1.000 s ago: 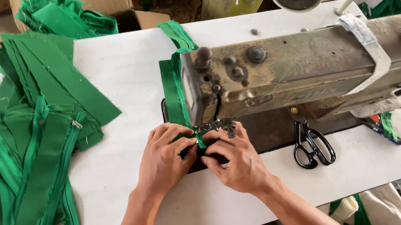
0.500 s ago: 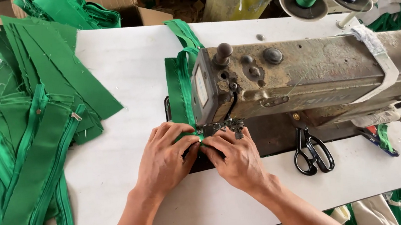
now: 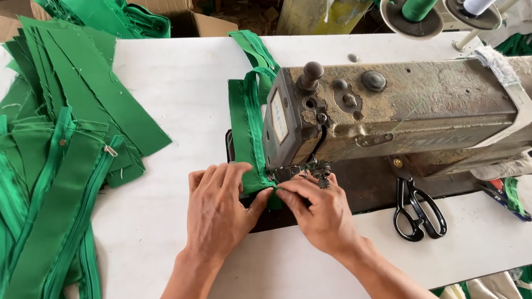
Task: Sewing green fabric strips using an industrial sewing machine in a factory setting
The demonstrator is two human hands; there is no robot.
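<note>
here both hands (image 3: 272, 205) pin green strip (image 3: 248, 131) edge

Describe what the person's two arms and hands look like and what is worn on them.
Both forearms are bare, with no sleeves in view. The left hand and the right hand wear no gloves, and no rings, watch or bracelet show. The fingernails are short. No markings or bandages are visible on either arm.
</note>
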